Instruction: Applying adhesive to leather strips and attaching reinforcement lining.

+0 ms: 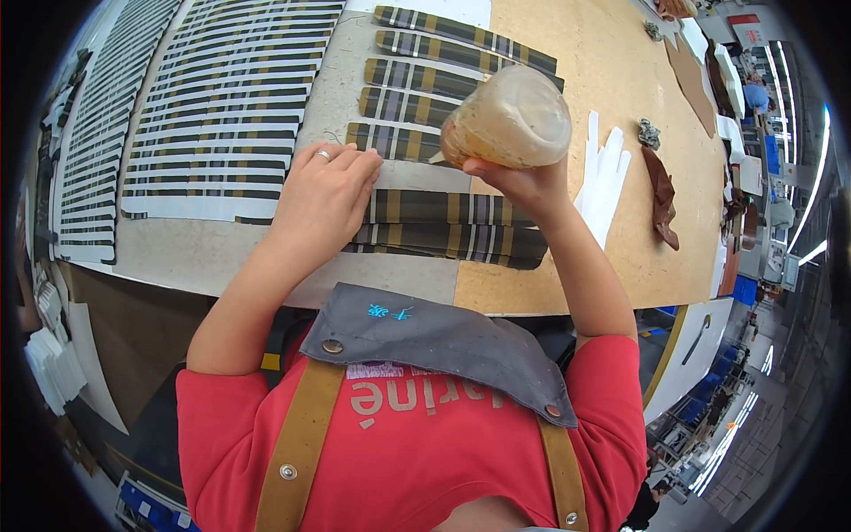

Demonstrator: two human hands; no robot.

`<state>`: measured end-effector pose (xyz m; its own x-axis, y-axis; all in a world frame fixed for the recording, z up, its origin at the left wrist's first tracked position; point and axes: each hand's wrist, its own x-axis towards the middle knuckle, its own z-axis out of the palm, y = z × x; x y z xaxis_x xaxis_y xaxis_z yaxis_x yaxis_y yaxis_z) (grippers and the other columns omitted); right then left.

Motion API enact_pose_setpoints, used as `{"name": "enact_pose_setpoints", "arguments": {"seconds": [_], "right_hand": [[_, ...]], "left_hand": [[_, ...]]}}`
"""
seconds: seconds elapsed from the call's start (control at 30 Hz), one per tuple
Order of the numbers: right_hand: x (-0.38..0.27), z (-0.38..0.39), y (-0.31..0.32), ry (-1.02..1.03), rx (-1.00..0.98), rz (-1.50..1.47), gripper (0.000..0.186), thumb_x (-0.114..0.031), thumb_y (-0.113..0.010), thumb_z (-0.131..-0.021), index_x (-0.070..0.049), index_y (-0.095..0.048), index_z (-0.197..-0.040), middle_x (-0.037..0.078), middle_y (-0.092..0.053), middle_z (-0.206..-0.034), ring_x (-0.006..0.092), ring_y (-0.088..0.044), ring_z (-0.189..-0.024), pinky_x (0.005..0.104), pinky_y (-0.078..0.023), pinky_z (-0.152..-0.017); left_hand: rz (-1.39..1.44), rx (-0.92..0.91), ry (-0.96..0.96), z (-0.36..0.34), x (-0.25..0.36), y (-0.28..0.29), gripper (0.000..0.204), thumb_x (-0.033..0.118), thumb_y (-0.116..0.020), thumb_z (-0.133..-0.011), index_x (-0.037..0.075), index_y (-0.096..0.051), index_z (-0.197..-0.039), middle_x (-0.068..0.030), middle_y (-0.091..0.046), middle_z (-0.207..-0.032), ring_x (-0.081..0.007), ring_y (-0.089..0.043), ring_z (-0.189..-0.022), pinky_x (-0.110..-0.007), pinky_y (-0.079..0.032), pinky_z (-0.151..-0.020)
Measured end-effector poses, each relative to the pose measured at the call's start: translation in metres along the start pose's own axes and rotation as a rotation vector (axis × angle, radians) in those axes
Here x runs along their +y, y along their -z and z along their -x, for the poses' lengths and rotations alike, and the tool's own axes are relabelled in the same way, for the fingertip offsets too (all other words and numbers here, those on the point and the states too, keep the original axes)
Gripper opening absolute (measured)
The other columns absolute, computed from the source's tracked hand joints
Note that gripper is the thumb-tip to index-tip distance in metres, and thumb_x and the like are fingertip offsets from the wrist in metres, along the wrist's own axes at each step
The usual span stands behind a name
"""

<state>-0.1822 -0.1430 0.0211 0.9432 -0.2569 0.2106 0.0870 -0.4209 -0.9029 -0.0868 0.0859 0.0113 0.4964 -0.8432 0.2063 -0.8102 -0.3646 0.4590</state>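
My right hand (523,188) grips a translucent plastic bottle (514,111) holding amber material, tilted over several plaid strips (399,99) laid in a column. My left hand (324,199), a ring on one finger, has its fingers bent and close together at the left end of the strip below the bottle's tip; what is under the fingertips is hidden. Nearer me, more plaid strips (452,239) lie overlapping, partly behind my left hand.
Dense rows of strips (222,106) fill the table's left side. Right of my hands lie white strips (607,168), a brown scrap (663,199) and small grey lumps (648,133). The bare board (505,284) forms the near edge. A person in blue (755,97) is far right.
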Motion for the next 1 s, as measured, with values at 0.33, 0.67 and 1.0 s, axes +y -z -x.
{"name": "enact_pose_setpoints", "arguments": {"seconds": [0.33,0.67,1.0], "right_hand": [[0.007,0.035,0.046,-0.042,0.146,0.110,0.093,-0.032,-0.087,-0.058,-0.002,-0.030,-0.126,0.011,-0.053,-0.116,0.0216,-0.055,-0.108,0.0327,-0.046,-0.090],[0.018,0.057,0.073,-0.090,0.263,0.062,0.087,-0.028,-0.087,-0.059,-0.002,-0.034,-0.124,0.010,-0.055,-0.114,0.0200,-0.055,-0.107,0.0332,-0.046,-0.091],[-0.012,0.061,0.142,-0.291,0.861,-0.876,0.056,-0.047,-0.056,-0.087,-0.001,-0.046,-0.116,0.012,-0.057,-0.101,0.0109,-0.047,-0.061,0.0215,-0.039,-0.048]], "left_hand": [[-0.045,0.000,-0.019,-0.003,0.005,0.001,0.015,0.007,-0.050,-0.088,0.001,-0.059,-0.098,-0.0132,-0.063,-0.092,-0.0294,-0.057,-0.093,-0.039,-0.040,-0.086],[-0.071,-0.066,0.024,-0.009,0.012,0.006,0.017,0.008,-0.050,-0.088,0.001,-0.060,-0.100,-0.0138,-0.064,-0.092,-0.0315,-0.057,-0.090,-0.039,-0.041,-0.083],[0.069,-0.106,0.036,-0.023,0.010,0.017,0.015,0.008,-0.049,-0.088,0.000,-0.059,-0.098,-0.0162,-0.062,-0.088,-0.0327,-0.057,-0.084,-0.037,-0.042,-0.075]]}}
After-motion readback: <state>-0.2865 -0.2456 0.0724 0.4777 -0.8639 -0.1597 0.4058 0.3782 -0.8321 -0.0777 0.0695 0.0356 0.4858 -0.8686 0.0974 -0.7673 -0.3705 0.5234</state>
